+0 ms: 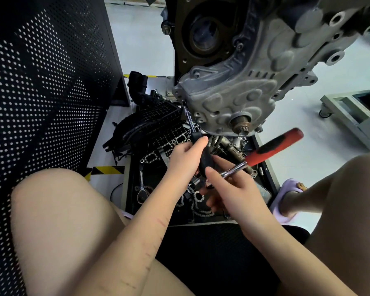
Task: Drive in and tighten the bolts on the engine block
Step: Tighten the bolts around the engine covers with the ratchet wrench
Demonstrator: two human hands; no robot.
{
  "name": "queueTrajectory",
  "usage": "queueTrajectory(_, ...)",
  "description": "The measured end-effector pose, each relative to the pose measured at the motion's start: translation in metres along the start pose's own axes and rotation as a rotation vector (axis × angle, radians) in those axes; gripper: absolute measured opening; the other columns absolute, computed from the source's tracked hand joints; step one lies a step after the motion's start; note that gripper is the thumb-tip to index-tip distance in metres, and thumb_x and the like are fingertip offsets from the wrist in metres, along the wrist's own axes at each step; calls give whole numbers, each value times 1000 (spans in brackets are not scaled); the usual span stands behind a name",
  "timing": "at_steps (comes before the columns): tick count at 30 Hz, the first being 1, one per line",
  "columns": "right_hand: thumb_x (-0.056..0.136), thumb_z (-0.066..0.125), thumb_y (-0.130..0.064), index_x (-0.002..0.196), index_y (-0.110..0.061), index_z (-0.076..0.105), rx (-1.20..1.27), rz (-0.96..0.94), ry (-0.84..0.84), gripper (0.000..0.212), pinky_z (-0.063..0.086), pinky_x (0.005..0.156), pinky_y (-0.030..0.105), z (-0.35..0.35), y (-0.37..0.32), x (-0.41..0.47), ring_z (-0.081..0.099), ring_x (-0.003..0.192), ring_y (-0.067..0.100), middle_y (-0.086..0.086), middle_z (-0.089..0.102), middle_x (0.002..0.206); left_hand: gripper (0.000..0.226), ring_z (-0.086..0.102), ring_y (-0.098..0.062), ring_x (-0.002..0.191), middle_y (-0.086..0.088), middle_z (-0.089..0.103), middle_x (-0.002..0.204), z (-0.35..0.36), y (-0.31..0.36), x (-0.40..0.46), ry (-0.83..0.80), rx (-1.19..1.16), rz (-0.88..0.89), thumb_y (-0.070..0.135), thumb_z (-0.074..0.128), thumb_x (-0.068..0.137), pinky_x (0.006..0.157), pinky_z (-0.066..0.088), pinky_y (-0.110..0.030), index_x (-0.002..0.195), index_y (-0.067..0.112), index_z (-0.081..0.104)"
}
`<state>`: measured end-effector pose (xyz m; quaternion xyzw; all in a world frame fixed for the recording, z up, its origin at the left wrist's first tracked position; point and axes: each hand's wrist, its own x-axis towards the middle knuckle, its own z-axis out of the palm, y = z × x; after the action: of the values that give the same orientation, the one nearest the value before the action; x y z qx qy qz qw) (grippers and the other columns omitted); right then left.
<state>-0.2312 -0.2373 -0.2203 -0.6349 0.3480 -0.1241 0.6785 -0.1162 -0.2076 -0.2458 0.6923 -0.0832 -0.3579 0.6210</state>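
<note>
From the head view, the left hand (185, 159) is curled round the black grip of a long extension bar (190, 122), whose tip sits at a bolt on the lower left edge of the engine block (239, 97). The right hand (229, 189) holds a ratchet (271, 148) by its chrome head end, red handle sticking out. My judgement: keep the bar square to the bolt and steady while swinging. The cover is rough, lumpy grey cast metal; the bar is slim and polished.
</note>
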Motion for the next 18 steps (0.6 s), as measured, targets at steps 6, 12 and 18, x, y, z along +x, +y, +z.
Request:
queueTrajectory(6, 84, 60, -12, 81, -49, 62, -100, -41, -16, 37, 50, 46, 26, 1, -10, 7, 55, 47, 12, -4, 60, 53, 31, 46, -13, 54, 3, 48, 53, 1, 1, -1, 37, -40, 1, 31, 58, 86, 52, 35, -23, 61, 14, 53)
queueTrajectory(12, 90, 54, -29, 80, -18, 60, 82, 156, 9, 17, 43, 35, 21, -5, -19, 19, 53, 33, 19, 7, 63, 50, 23, 51, -18, 70, -10, 54, 76, 0, 3, -3, 13, -56, 29, 32, 58, 85, 58, 37, -25, 81, 10, 62)
queueTrajectory(18, 87, 43, -3, 76, 3, 58, 199, 356, -126, 20, 46, 36, 20, -12, -14, 25, 57, 37, 18, 13, 66, 57, 33, 46, -14, 58, 0, 48, 59, 0, -1, 1, 39, -21, 15, 37, 60, 81, 57, 34, -25, 57, 17, 51)
